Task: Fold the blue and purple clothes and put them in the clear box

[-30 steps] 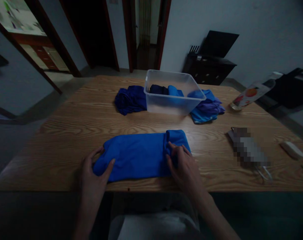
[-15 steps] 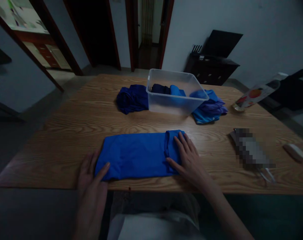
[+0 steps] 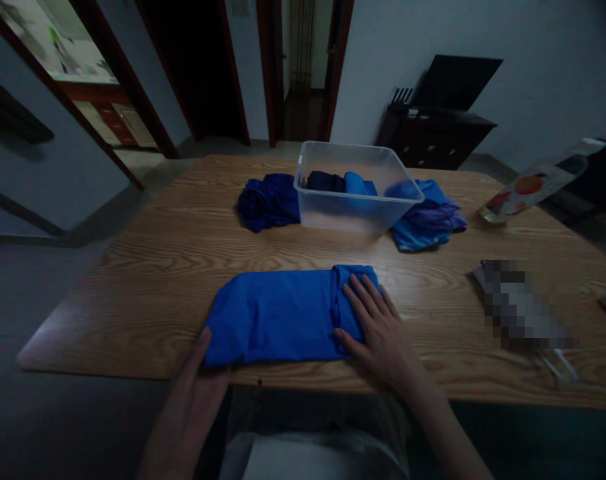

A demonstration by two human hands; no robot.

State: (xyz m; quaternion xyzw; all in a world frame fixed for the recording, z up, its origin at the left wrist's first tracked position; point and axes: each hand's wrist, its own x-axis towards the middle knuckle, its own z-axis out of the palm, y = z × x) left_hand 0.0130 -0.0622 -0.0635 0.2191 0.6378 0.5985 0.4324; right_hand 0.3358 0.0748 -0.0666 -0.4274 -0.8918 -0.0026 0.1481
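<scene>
Head view. A bright blue folded garment (image 3: 283,315) lies flat on the wooden desk (image 3: 147,267), close to the near edge and directly in front of the person. It forms a long rectangle running left to right, with a folded band at its right end.

Right hand (image 3: 377,330): laid palm down on the right end of the garment, fingers (image 3: 365,297) extended and slightly spread, pressing on the cloth. Nothing is pinched or enclosed; the thumb touches the near right corner of the fabric.

Left hand (image 3: 203,377): at the near left corner of the garment, at the desk edge. The fingers are tucked under the fabric edge and hidden, with the thumb beside the corner. Whether the hand grips the cloth cannot be determined.

Further back on the desk stands a clear plastic bin (image 3: 355,190) containing rolled dark and blue items. A dark blue crumpled cloth (image 3: 267,200) lies touching the bin's left side. A blue and purple pile of cloth (image 3: 430,217) lies against the bin's right side. A pixelated object (image 3: 520,307) rests on the desk to the right, well apart from the garment.
</scene>
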